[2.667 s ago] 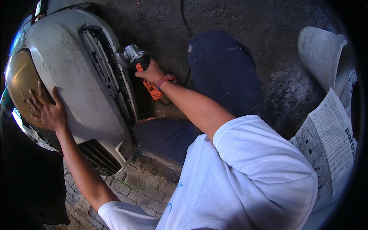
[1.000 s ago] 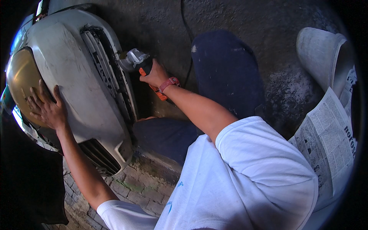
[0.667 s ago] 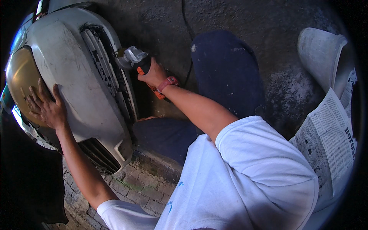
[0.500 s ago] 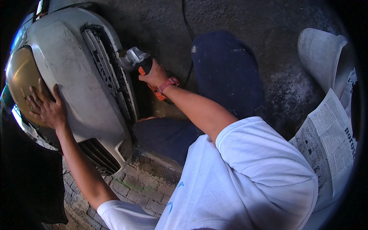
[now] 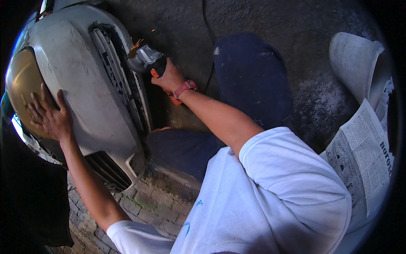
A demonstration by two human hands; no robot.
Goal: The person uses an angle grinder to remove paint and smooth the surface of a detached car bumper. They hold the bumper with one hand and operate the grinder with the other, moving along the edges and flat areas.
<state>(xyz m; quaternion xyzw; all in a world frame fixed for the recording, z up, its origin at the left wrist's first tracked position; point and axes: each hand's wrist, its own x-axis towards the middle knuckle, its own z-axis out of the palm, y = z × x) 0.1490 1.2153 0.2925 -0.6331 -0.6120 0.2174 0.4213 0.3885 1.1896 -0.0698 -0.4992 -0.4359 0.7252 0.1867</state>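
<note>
A grey car bumper [image 5: 80, 80] stands on its side at the left, with a dark grille slot [image 5: 120, 80] along its right edge. My left hand [image 5: 48, 116] lies flat on it, fingers spread, beside a yellowish lamp panel [image 5: 21, 82]. My right hand [image 5: 171, 78] grips an angle grinder [image 5: 146, 59] with an orange and black body. Its head touches the top of the grille, and a few sparks fly there. A red band sits on my right wrist.
My dark blue trouser legs [image 5: 249, 76] fold over a rough concrete floor [image 5: 304, 34]. A black cable [image 5: 207, 21] runs up the floor. Newspaper sheets [image 5: 363, 156] and a pale bucket-like object [image 5: 355, 63] lie at the right. Paving bricks [image 5: 156, 203] show below the bumper.
My right hand has carried the grinder up along the grille toward its top end, and sparks now show. My left hand stays in place on the bumper.
</note>
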